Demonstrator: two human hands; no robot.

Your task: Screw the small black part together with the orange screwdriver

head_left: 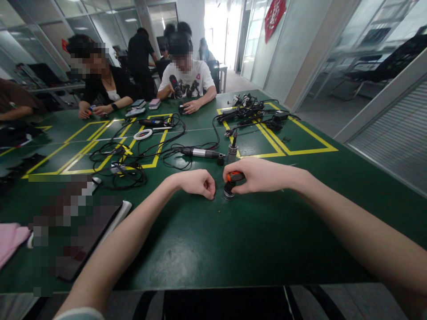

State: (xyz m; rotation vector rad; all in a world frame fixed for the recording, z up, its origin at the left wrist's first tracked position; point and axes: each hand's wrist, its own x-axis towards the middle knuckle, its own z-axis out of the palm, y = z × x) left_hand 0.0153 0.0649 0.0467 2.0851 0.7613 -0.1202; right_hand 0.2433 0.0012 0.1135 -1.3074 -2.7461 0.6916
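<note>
My right hand is wrapped round a short tool with an orange-and-black handle. Its lower end meets a small round metal-rimmed piece on the green table; whether the two are joined I cannot tell. Close beside it on the left, my left hand is closed, with thumb and fingertips together near the tabletop. Anything inside those fingers is hidden. Just beyond my hands stands a small container with a metal collar and dark top. A silver-and-black corded electric screwdriver lies behind my left hand.
Black cables tangle at the left, near a white ring. Dark cabled parts are heaped at the back right. Phone-like slabs lie front left. Across the green table, a person in white holds a power tool.
</note>
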